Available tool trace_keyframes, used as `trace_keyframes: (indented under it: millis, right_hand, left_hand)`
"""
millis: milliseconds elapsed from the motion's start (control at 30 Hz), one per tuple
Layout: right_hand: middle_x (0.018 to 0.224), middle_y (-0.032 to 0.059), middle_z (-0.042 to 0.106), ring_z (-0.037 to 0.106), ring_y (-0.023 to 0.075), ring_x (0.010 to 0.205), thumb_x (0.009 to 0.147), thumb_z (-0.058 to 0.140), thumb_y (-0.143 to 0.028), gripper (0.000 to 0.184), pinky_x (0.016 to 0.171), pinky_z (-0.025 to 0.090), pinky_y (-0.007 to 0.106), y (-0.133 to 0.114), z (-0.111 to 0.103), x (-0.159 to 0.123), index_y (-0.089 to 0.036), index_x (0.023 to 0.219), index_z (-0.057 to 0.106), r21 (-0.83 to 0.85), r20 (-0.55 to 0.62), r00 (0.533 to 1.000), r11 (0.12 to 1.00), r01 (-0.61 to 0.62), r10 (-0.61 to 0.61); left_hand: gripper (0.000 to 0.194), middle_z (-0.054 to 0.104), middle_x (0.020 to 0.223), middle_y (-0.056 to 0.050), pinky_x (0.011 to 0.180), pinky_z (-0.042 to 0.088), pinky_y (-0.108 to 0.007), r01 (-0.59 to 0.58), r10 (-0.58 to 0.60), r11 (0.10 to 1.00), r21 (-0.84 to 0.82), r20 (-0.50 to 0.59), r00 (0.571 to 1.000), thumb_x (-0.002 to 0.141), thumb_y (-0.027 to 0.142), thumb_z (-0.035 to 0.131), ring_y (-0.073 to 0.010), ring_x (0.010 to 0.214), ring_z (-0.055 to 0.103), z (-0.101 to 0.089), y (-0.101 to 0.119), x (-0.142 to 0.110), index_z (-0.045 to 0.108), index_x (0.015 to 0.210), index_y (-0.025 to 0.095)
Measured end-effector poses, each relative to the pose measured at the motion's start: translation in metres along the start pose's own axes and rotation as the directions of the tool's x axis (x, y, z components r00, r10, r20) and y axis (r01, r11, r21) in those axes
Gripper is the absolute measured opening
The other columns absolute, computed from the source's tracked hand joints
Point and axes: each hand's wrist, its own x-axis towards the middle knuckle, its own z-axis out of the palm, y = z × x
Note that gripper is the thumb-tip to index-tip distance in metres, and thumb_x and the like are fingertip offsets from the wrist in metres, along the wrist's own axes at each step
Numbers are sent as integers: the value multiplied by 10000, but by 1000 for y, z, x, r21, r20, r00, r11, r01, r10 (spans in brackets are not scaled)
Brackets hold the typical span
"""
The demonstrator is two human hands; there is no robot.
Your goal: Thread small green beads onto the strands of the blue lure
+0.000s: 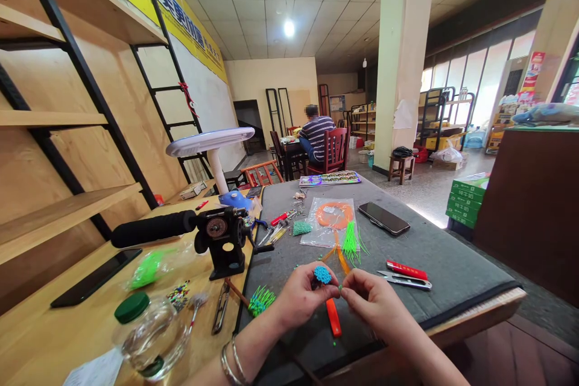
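the left hand [299, 297] grips a teal beaded ball [322, 275], the right hand [371, 301] pinches something too small to tell; a loose pinch could send beads rolling off the table's near edge [474, 321].

The left hand [298, 298] holds a small, round teal beaded cluster [322, 275] up at its fingertips, the beads packed tight like a tiny berry. The right hand [368, 301] sits just beside it, its fingertips [346, 292] pinched together against the cluster's lower edge (whatever they grip is too small to tell). Directly below the hands, a flat orange strip [333, 317] lies tilted on the grey mat [429, 253], touching neither palm. Off to the left, well apart from the cluster, a spiky green-and-teal beaded piece [261, 300] rests on the mat, its bright strands fanned out.
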Motion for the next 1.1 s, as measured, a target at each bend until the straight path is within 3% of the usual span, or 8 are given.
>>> trace_keyframes:
  millis: [200, 400, 600, 1100]
  right_hand:
    - [546, -43, 529, 444, 114, 536, 776, 560, -262, 124, 506, 313, 215, -2, -3, -1, -187, 704, 627, -139, -19, 997, 988, 68, -71]
    - [583, -15, 586, 498, 140, 567, 803, 546, -300, 179, 533, 336, 234, -10, -2, -4, -189, 690, 630, -238, -22, 998, 970, 56, -63]
    - [568, -11, 598, 506, 147, 548, 786, 568, -319, 187, 523, 338, 239, -10, -2, -4, -201, 659, 636, -229, -47, 994, 970, 81, -94]
    - [581, 3, 615, 527, 158, 546, 823, 548, -298, 190, 530, 336, 246, -8, -2, -3, -207, 716, 676, -366, -50, 988, 923, 119, -147]
  left_hand:
    - [255, 643, 768, -36, 695, 455, -269, 25, -25, 1000, -7, -6, 1000, 714, 338, 719, -157, 717, 580, 0, -2, -1, 656, 865, 142]
    - [228, 641, 719, -37, 683, 450, -265, 21, -20, 1000, 8, -42, 999, 698, 342, 722, -154, 697, 560, 0, -2, 0, 669, 772, 133]
    - [245, 638, 670, -31, 670, 447, -265, 40, -42, 999, -32, -68, 997, 685, 377, 727, -153, 669, 555, 3, 0, 0, 667, 712, 141]
    - [245, 669, 700, -47, 665, 443, -265, 93, -98, 995, -43, -134, 986, 668, 353, 736, -152, 665, 562, 5, -7, 0, 685, 742, 125]
